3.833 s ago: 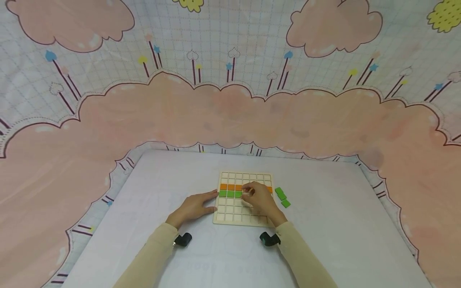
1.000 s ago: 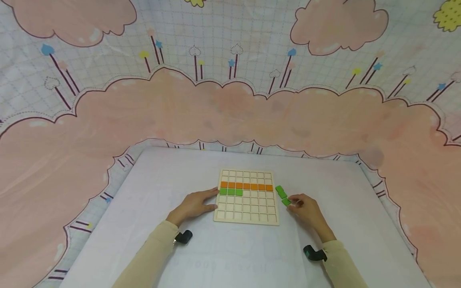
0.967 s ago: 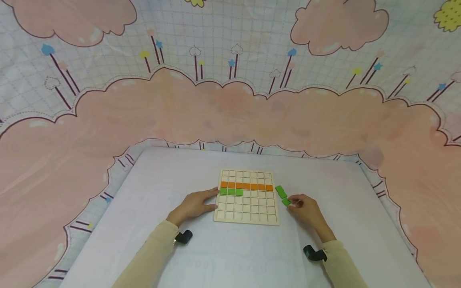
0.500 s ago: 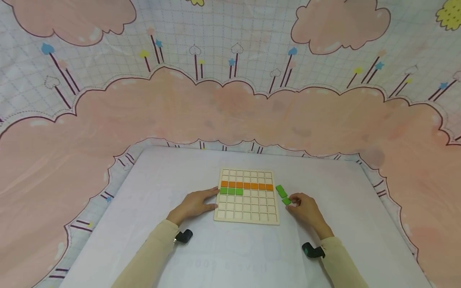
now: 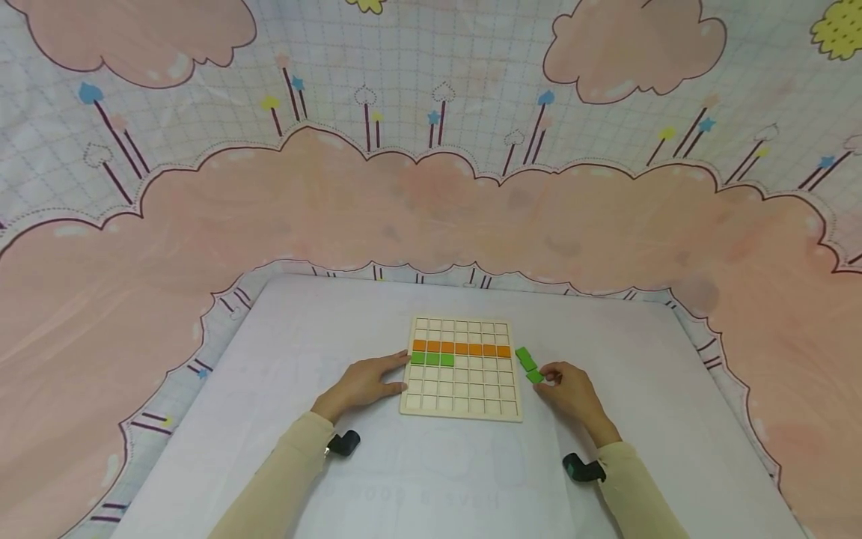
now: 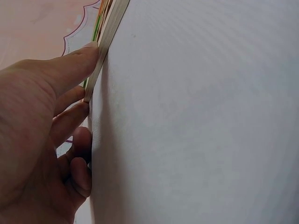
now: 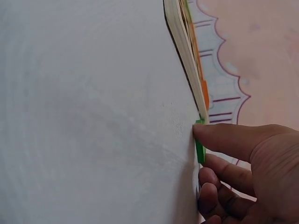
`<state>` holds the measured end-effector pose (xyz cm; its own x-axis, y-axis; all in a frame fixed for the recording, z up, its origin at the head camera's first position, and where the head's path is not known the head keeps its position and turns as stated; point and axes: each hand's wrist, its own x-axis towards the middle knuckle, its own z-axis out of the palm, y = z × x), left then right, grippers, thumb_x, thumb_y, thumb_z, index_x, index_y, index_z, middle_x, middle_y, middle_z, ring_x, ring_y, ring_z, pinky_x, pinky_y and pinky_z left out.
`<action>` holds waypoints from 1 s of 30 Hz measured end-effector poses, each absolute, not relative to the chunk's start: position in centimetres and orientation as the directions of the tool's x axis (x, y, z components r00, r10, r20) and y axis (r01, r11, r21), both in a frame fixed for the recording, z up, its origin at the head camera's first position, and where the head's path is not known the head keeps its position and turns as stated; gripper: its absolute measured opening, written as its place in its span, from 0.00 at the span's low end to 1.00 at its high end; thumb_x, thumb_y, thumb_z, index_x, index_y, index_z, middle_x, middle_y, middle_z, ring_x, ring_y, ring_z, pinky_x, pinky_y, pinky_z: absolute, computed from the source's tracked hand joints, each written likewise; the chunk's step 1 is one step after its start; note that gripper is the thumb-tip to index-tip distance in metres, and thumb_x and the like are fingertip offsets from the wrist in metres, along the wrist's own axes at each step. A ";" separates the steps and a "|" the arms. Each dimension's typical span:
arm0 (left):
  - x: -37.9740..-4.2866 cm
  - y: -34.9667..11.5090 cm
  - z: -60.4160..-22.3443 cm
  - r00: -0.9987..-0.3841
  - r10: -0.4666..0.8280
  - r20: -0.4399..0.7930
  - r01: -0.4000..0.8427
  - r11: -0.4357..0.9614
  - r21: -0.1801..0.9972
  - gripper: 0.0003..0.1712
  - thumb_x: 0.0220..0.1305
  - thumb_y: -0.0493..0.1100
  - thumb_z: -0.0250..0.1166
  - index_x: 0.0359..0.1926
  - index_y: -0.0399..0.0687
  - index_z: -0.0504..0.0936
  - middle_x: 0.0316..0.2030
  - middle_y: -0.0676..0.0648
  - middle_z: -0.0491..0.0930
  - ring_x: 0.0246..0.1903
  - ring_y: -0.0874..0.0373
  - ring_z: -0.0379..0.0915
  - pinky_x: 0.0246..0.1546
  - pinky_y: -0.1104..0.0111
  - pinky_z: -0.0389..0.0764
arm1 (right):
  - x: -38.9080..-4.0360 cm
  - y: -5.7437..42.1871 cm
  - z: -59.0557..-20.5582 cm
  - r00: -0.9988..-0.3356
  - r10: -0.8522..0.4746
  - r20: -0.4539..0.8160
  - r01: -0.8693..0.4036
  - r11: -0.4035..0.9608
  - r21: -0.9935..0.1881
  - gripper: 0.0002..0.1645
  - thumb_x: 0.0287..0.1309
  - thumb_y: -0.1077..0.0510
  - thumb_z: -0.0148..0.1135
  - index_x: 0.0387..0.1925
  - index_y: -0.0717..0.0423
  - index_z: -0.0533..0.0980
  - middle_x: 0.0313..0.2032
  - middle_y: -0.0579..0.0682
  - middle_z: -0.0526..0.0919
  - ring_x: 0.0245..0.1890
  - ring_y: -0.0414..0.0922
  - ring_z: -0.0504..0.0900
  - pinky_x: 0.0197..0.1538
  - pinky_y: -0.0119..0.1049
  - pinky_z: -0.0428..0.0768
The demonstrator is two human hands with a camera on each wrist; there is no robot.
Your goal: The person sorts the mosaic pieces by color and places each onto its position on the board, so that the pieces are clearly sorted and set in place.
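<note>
A pale wooden grid board (image 5: 465,393) lies flat on the table, an orange tile row (image 5: 462,348) running across it. Directly below, at the left end, are three green tiles (image 5: 433,359) side by side. My left hand (image 5: 360,383) rests at the board's left edge, thumb and fingers extended and touching its side. To the right of the board, my right hand (image 5: 572,389) pinches a loose green tile (image 7: 200,147) between thumb and index finger; the tile is still at table level. More loose green (image 5: 525,357) lies just beyond it, touching or nearly touching.
The white-covered table (image 5: 303,314) extends around the board on all sides. Behind it hangs a printed cloth backdrop (image 5: 431,209) with clouds. Black wrist cameras sit below the left sleeve (image 5: 289,464) and right sleeve (image 5: 636,486).
My right hand was over the board several seconds ago and has moved right to the loose green tiles. Over the last second it has barely shifted. My left hand stays at the board's edge.
</note>
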<state>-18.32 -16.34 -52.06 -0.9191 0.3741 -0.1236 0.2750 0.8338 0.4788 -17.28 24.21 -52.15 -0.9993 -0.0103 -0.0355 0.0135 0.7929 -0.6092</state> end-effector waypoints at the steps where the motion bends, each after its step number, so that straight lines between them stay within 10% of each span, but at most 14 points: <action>1: -18.3 -16.4 -52.1 -0.919 0.376 -0.116 0.280 0.831 0.480 0.37 0.62 0.59 0.66 0.71 0.62 0.68 0.73 0.56 0.63 0.72 0.49 0.61 0.71 0.48 0.64 | -17.3 24.2 -52.2 -0.999 -0.008 -0.036 0.015 0.795 -0.607 0.19 0.54 0.56 0.70 0.46 0.62 0.80 0.40 0.55 0.84 0.39 0.48 0.77 0.40 0.37 0.75; 30: -18.4 -16.4 -52.2 -0.918 0.377 -0.123 0.280 0.836 0.472 0.37 0.63 0.60 0.64 0.71 0.63 0.67 0.73 0.57 0.62 0.72 0.49 0.61 0.72 0.49 0.63 | -17.1 23.5 -50.8 -0.999 -0.032 0.020 -0.037 0.735 -0.677 0.21 0.49 0.61 0.68 0.47 0.63 0.80 0.39 0.56 0.83 0.37 0.46 0.78 0.37 0.32 0.76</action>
